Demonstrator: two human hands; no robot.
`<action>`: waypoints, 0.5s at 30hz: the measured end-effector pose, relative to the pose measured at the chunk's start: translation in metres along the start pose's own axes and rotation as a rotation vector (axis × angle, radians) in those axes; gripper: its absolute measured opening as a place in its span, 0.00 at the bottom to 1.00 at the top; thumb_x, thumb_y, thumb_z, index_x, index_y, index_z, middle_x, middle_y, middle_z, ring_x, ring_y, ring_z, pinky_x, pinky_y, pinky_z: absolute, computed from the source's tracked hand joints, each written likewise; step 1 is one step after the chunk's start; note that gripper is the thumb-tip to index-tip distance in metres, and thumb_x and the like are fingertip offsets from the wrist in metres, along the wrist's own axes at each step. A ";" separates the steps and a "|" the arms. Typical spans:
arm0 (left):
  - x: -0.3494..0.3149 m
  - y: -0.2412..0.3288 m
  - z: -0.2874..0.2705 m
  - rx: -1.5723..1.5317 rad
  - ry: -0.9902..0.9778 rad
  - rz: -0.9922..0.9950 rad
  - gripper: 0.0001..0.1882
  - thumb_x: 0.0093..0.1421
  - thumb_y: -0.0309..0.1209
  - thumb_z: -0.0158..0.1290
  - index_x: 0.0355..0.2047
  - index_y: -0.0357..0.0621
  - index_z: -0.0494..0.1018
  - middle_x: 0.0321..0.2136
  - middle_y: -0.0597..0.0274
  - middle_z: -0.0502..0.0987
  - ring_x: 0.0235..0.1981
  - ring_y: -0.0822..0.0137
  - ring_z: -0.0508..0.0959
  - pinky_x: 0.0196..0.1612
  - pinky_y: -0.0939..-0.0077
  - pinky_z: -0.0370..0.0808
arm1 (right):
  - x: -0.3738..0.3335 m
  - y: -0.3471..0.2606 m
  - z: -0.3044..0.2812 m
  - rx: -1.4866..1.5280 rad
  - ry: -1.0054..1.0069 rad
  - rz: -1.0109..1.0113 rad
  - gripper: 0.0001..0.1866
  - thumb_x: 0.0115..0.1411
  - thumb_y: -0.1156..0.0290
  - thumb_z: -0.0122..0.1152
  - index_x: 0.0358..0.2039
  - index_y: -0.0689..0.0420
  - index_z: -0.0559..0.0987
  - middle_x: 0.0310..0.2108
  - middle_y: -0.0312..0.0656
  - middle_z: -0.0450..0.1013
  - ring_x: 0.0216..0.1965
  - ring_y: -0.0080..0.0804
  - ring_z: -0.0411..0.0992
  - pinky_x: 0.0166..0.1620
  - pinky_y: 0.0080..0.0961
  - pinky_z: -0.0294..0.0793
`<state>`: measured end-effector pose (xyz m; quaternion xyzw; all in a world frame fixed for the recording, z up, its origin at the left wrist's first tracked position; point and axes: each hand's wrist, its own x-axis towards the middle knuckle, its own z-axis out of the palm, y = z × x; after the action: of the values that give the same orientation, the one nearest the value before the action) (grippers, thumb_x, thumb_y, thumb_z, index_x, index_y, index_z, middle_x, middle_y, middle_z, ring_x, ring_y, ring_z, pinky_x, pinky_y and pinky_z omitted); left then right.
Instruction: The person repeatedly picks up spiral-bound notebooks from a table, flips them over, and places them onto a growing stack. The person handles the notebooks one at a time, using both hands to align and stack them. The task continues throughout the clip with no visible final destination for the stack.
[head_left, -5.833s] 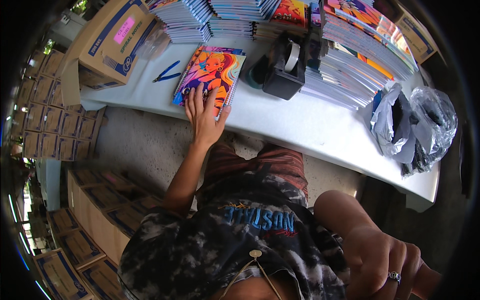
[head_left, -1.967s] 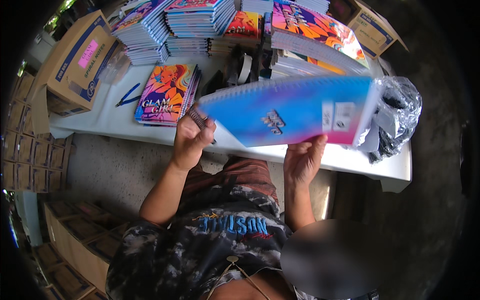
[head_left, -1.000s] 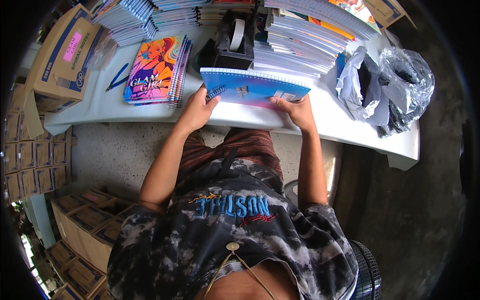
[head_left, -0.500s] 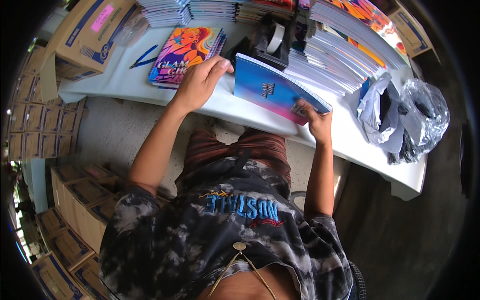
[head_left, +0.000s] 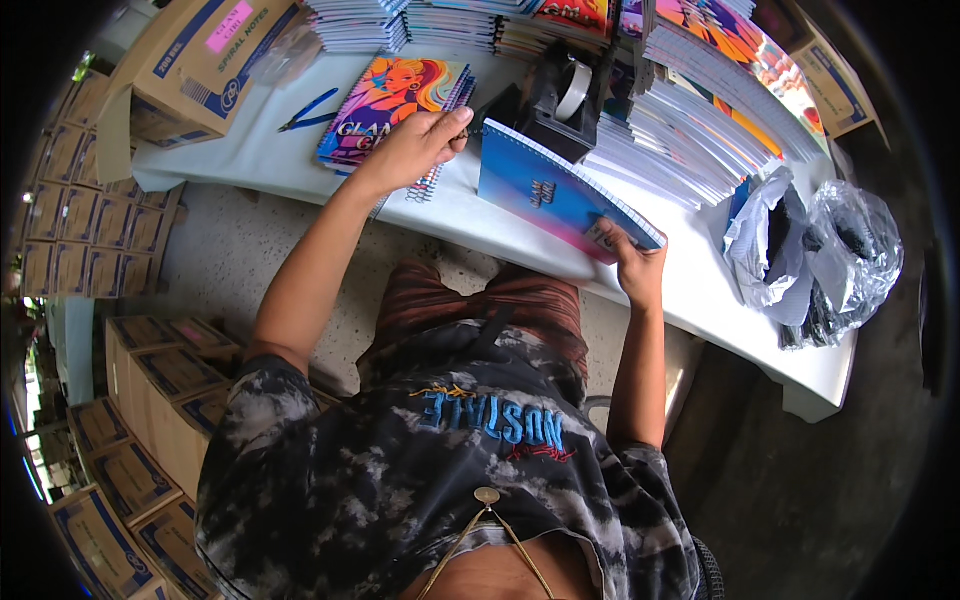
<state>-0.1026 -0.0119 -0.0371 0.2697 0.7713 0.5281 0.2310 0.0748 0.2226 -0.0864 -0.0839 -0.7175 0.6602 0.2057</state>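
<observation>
My right hand (head_left: 637, 262) grips a blue-and-pink spiral notebook (head_left: 545, 185) by its near right corner, thumb on the cover, holding it tilted over the table's front edge. A row of small holes runs along its upper edge. My left hand (head_left: 425, 150) is off the notebook's left end, fingers pinched together; what they hold, if anything, is hidden. Loop-like binding edges (head_left: 425, 187) show just below this hand; I cannot tell whether it holds them. Behind it lies a small stack of colourful illustrated notebooks (head_left: 405, 88), with blue-handled pliers (head_left: 310, 112) to their left.
A black tape dispenser (head_left: 560, 110) stands behind the notebook. Tall notebook piles (head_left: 700, 120) fill the table's right rear. Crumpled clear plastic bags (head_left: 850, 255) lie at the right end. An open carton (head_left: 190, 90) sits at the left; more cartons (head_left: 165, 400) are stacked beside me.
My left hand has drawn slightly farther from the notebook's left end, and binding loops now show beneath it. My right hand keeps its hold. The whole view has shifted slightly.
</observation>
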 end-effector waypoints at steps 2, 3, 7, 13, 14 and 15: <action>-0.001 0.009 -0.004 -0.044 -0.034 -0.113 0.26 0.60 0.51 0.38 0.19 0.40 0.66 0.11 0.72 0.60 0.14 0.82 0.59 0.19 0.88 0.56 | -0.001 0.001 0.000 0.012 0.005 -0.008 0.06 0.50 0.75 0.61 0.30 0.62 0.78 0.25 0.34 0.74 0.27 0.18 0.68 0.32 0.17 0.68; -0.002 0.014 -0.005 -0.080 -0.052 -0.183 0.26 0.60 0.51 0.39 0.19 0.40 0.66 0.11 0.72 0.60 0.14 0.82 0.59 0.19 0.88 0.56 | -0.001 0.000 0.001 0.023 -0.003 -0.003 0.06 0.50 0.75 0.61 0.30 0.62 0.78 0.25 0.34 0.74 0.26 0.18 0.68 0.32 0.17 0.68; 0.004 0.017 -0.020 -0.153 -0.157 -0.333 0.23 0.60 0.48 0.42 0.19 0.41 0.67 0.14 0.68 0.65 0.17 0.80 0.64 0.23 0.89 0.61 | -0.002 -0.004 0.002 0.017 -0.037 -0.022 0.07 0.50 0.74 0.61 0.30 0.62 0.78 0.24 0.33 0.73 0.26 0.17 0.67 0.31 0.16 0.67; -0.001 0.044 -0.024 0.328 -0.105 0.380 0.07 0.53 0.30 0.53 0.28 0.40 0.69 0.29 0.65 0.71 0.31 0.73 0.70 0.39 0.79 0.67 | -0.002 -0.010 0.002 0.044 -0.082 -0.018 0.13 0.51 0.79 0.58 0.40 0.65 0.75 0.30 0.38 0.75 0.31 0.19 0.69 0.38 0.16 0.68; 0.001 0.043 -0.026 0.422 -0.162 0.386 0.07 0.53 0.30 0.53 0.30 0.40 0.69 0.31 0.65 0.71 0.33 0.72 0.70 0.40 0.78 0.67 | -0.002 -0.014 0.005 0.086 -0.063 -0.016 0.13 0.52 0.79 0.58 0.40 0.64 0.75 0.30 0.38 0.75 0.31 0.19 0.69 0.38 0.15 0.68; 0.004 0.042 -0.029 0.516 -0.219 0.390 0.09 0.52 0.29 0.53 0.33 0.40 0.69 0.33 0.65 0.71 0.34 0.70 0.70 0.40 0.76 0.66 | -0.002 -0.011 0.004 0.060 -0.082 -0.029 0.13 0.52 0.79 0.57 0.40 0.64 0.75 0.30 0.37 0.75 0.31 0.18 0.68 0.38 0.15 0.68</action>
<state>-0.1174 -0.0171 0.0118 0.5167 0.7842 0.3176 0.1312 0.0767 0.2166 -0.0763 -0.0403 -0.7065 0.6811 0.1878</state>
